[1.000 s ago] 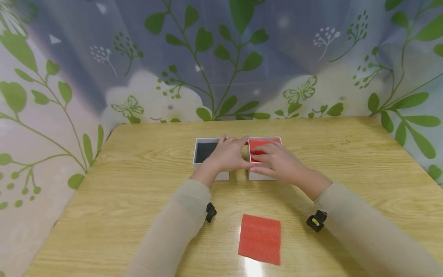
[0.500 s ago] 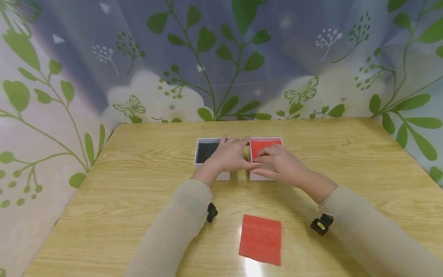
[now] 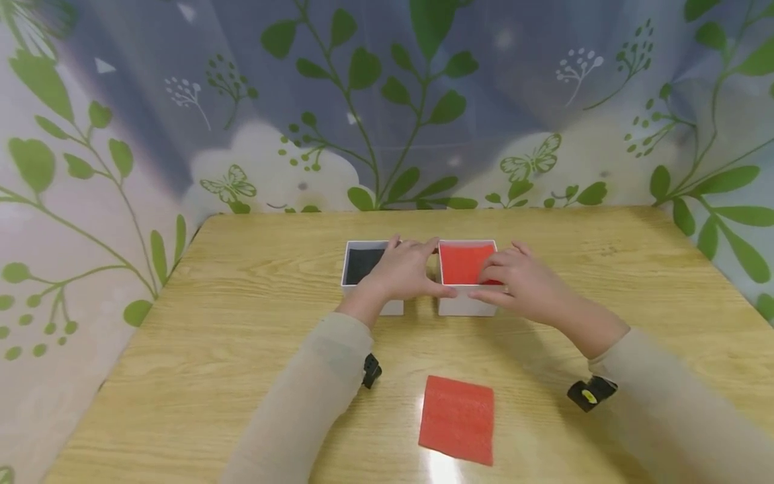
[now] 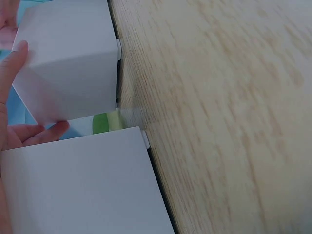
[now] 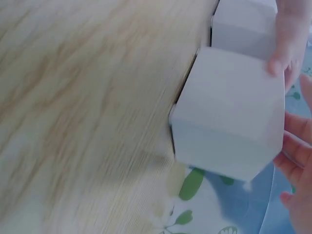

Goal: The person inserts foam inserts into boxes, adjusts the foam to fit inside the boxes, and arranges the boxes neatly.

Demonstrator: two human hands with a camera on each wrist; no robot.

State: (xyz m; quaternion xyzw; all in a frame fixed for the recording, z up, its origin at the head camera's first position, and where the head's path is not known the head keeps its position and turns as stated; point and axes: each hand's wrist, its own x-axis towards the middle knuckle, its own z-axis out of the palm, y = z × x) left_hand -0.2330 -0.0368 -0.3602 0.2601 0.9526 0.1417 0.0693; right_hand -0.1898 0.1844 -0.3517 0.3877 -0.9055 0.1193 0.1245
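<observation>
Two white open-topped boxes stand side by side on the table. In the head view, the right box has a red cloth-like sheet inside, and the left box has a black one. My left hand reaches over the left box and holds the right box's left side, thumb on its front wall and fingers toward its back corner. My right hand is at the right box's front right corner, fingers bent over the rim at the red sheet; its fingertips are partly hidden.
A separate square red sheet lies flat nearer the front of the wooden table. Behind the table hangs a curtain printed with leaves. Each sleeve carries a black wrist device.
My right hand has slid from the middle of the right box toward its right side, uncovering more of the red sheet. The left hand stays on the box.
</observation>
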